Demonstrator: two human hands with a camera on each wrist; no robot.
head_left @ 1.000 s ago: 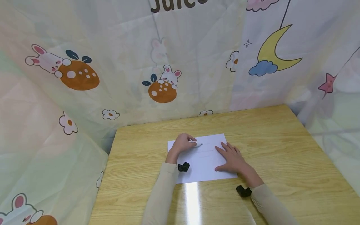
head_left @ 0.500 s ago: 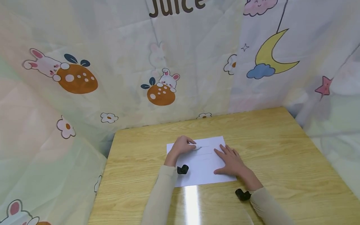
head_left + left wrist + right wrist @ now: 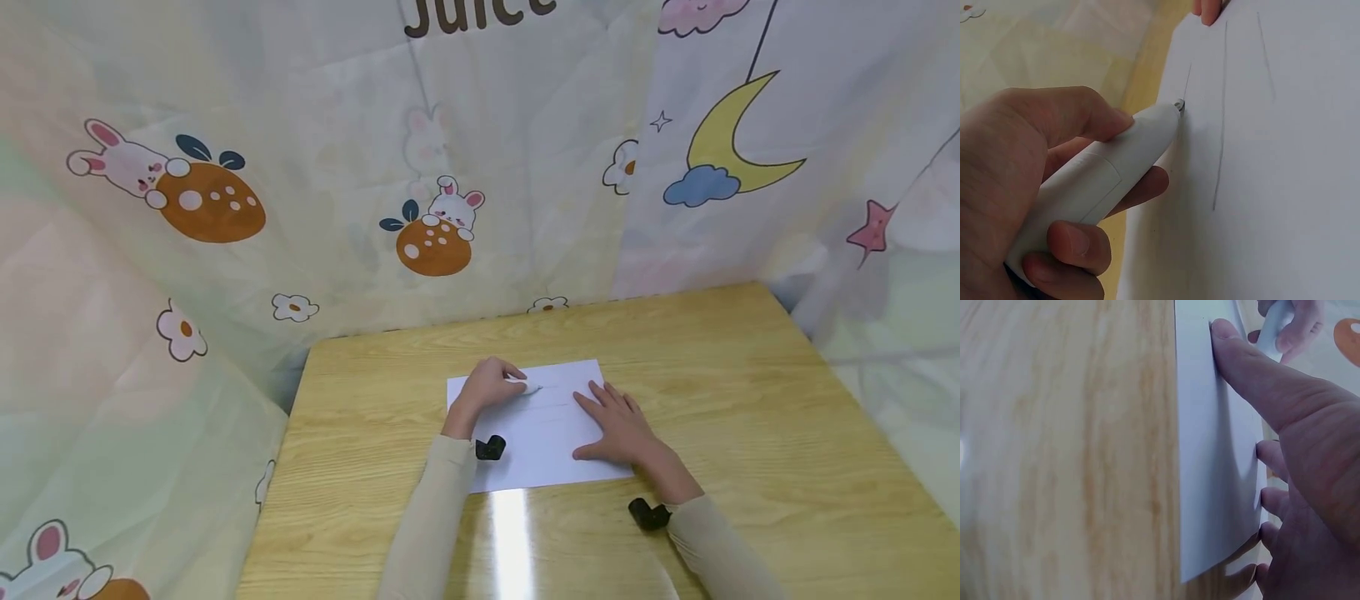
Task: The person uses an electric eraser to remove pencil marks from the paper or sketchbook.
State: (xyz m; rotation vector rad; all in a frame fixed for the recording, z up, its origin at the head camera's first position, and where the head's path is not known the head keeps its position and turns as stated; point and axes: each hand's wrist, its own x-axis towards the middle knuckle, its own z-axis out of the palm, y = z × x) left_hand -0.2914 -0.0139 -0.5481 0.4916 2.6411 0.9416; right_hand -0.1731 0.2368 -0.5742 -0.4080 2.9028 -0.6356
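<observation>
In my left hand I grip a thick white pen-shaped tool that tapers to a small metal tip. Thumb and fingers curl round its barrel. The tip sits right at the end of a thin grey line on a white sheet of paper. Two more grey lines run across the sheet, a long one and a fainter one. My right hand rests spread on the right part of the paper, thumb and fingertips pressing on it. Its fingertips are near the sheet's edge in the right wrist view.
The sheet lies on a wood-grain table. A printed cloth backdrop with rabbits, oranges and a moon hangs behind and beside the table. A black wrist mount sits at the left wrist, another mount at the right.
The head view tips up a little and back down. Both hands, the tool and the paper keep nearly the same places relative to each other.
</observation>
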